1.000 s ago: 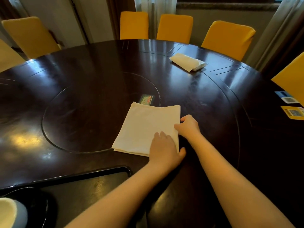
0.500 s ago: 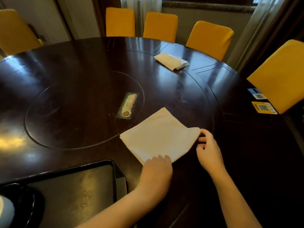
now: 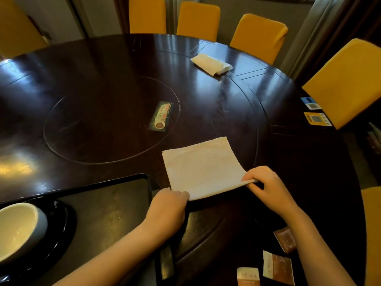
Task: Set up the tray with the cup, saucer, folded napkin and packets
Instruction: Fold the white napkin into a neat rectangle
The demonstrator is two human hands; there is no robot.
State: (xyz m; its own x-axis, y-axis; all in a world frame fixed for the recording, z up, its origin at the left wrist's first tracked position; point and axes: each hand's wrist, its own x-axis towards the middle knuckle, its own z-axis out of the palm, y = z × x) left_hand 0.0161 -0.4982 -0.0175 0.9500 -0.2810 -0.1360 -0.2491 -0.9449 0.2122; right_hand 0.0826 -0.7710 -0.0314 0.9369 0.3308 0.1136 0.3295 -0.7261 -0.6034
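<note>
A white folded napkin (image 3: 203,167) lies flat on the dark round table (image 3: 103,79). My left hand (image 3: 168,207) pinches its near left corner. My right hand (image 3: 266,185) grips its near right corner and lifts that edge a little. To the left sits a black tray (image 3: 115,213), holding a white cup (image 3: 19,230) on a black saucer (image 3: 61,228) at its left end. Three brown and white packets (image 3: 277,267) lie on the table near the bottom right, under my right forearm.
Another folded white napkin (image 3: 211,64) lies at the far side of the table. A green label (image 3: 161,116) sits on the round centre inset. Small cards (image 3: 316,118) lie at the right edge. Yellow chairs (image 3: 257,36) ring the table.
The napkin has turned and slid nearer to me. My right hand moved from beside its right corner to gripping the near right corner. The view tilted down, showing the cup and packets.
</note>
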